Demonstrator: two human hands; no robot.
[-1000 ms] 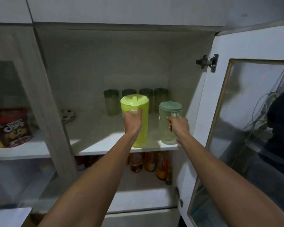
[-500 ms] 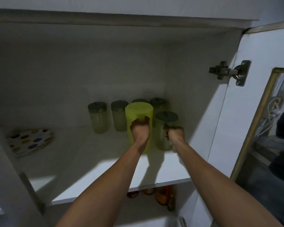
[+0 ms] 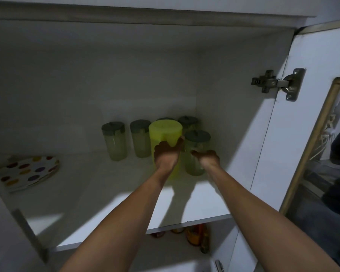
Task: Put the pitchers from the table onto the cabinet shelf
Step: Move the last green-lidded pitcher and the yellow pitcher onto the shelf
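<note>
A tall lime-yellow pitcher (image 3: pixel 165 132) stands on the white cabinet shelf (image 3: pixel 114 203), deep inside near the back. My left hand (image 3: pixel 166 154) is wrapped around its near side. Right beside it stands a smaller clear pitcher with a grey-green lid (image 3: pixel 197 138); my right hand (image 3: pixel 206 159) grips it at its near side. Behind them, several similar clear pitchers with green lids (image 3: pixel 114 141) line the back wall, two partly hidden by the yellow one.
A stack of polka-dot plates (image 3: pixel 28 171) lies at the shelf's left. The cabinet door (image 3: pixel 294 134) with a metal hinge (image 3: pixel 277 84) hangs open on the right. Bottles (image 3: pixel 196 236) stand on the shelf below.
Both hands have pushed the two pitchers from the shelf's front edge deeper toward the back row. The view has moved closer and tilted up.
</note>
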